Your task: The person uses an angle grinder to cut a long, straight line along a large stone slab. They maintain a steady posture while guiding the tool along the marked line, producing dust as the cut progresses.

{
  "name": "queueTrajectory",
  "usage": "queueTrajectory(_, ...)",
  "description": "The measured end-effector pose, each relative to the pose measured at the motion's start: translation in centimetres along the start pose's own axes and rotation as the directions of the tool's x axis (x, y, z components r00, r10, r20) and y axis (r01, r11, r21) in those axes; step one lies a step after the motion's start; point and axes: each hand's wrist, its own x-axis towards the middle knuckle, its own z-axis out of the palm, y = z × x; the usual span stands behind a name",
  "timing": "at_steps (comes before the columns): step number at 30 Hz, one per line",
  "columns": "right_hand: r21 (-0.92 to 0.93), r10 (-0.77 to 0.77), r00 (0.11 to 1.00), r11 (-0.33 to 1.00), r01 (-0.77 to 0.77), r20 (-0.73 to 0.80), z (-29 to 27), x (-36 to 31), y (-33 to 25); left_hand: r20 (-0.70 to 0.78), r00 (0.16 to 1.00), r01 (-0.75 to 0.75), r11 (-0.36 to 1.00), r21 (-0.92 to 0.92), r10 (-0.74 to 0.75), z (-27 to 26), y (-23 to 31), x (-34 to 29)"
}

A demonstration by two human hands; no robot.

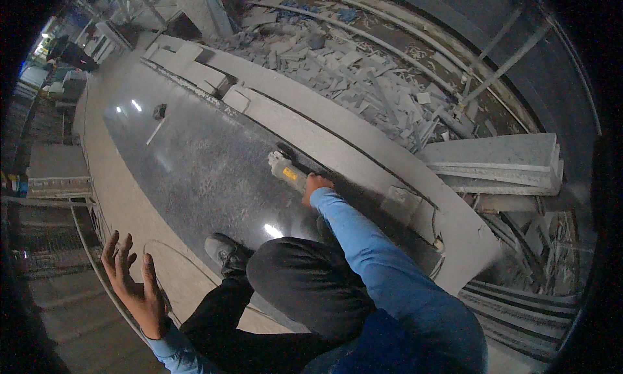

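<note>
Currently, the right hand [316,184] is wrapped around the rear of a grey grinder [287,171] with a yellow label. The grinder is over the dark slab [207,153], its head near the slab's edge alongside the pale strips [285,114]; whether its disc touches the stone, I cannot tell. Well apart at lower left, the left hand [139,293] is raised in the air, fingers spread wide. A shoe [224,249] is at the slab's near side. Farther along the slab lie a thin white stick [156,132] and a small dark lump [159,112]. Beyond the strips spreads stone rubble [344,75], with stacked slabs [493,163] to the right.
</note>
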Motion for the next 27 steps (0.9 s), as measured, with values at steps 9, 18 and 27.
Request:
queueTrajectory(9, -0.001, -0.02, 1.0, 1.0, 0.02, 0.018, -1.2, 1.1, -1.6, 0.01, 1.0, 0.03, 0.999, -0.013, -0.029, 0.3, 1.2, -0.9)
queueTrajectory(18, -0.028, 0.005, 1.0, 1.0, -0.005, 0.018, -0.8, 1.6, -1.6, 0.005, 1.0, 0.005, 1.0, -0.011, -0.005, 0.7, 1.2, -0.9)
queueTrajectory(27, -0.006, 0.05, 0.998, 0.999, -0.05, 0.024, -0.1, -0.8, 0.7, 0.029, 0.999, -0.026, 0.998, 0.054, 0.025, 0.0, 0.7, -0.1)
